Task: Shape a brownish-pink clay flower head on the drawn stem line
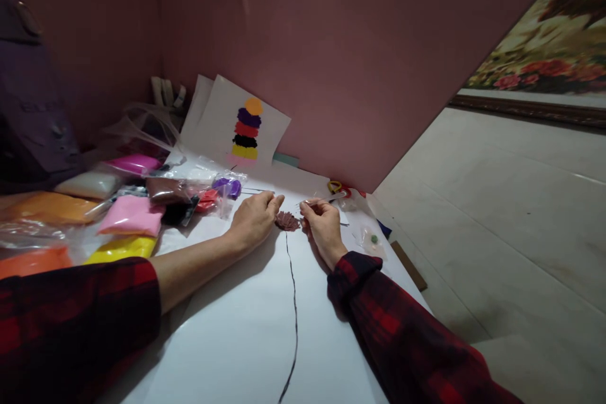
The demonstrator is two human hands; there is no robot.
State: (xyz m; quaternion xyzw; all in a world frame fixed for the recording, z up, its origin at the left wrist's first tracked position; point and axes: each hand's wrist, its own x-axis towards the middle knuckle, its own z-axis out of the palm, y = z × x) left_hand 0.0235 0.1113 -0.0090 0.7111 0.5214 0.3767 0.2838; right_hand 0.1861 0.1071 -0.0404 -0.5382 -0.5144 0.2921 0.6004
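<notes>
A brown, rough-textured piece of modelling clay (287,221) lies on the white paper (246,334), at the top of a long wavy black line (295,303). My left hand (253,219) rests just left of the clay, fingers curled together and thumb close to its edge; whatever they may hold is hidden. On the right side, my right hand (324,226) has its thumb and forefinger pinched together beside the clay. Something thin and pale seems to show at those fingertips, too small to name.
Bags of coloured clay, among them pink (132,216), yellow (122,249) and orange (52,208), crowd the left. A sheet with stacked colour patches (237,120) leans against the pink wall (331,63). Yellow-and-red-handled scissors (335,187) lie beyond my right hand.
</notes>
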